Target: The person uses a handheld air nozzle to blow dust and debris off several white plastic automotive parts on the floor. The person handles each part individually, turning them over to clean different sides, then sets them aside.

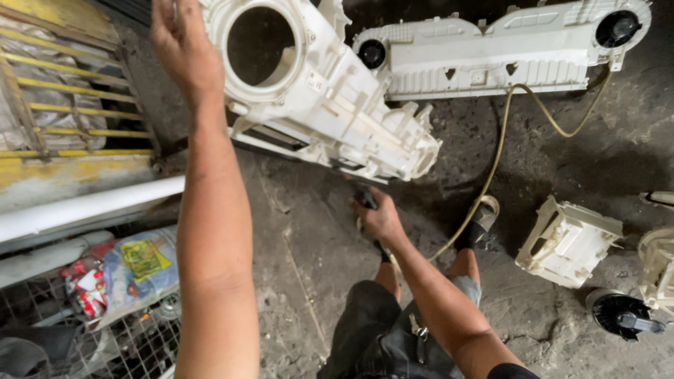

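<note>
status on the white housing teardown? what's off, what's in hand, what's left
Off: a long white cover, a small white box section and a black motor part lie apart on the concrete floor. In hand: the left hand steadies the big white housing from above; the right hand holds a dark tool beneath it. Left: that housing looks whole, its inside hidden.

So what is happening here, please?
A person tilts up a big white plastic housing with the left hand at its top edge. The right hand grips a dark tool under its lower end. A second long white housing, a yellow hose and smaller white parts lie on the concrete floor.
</note>
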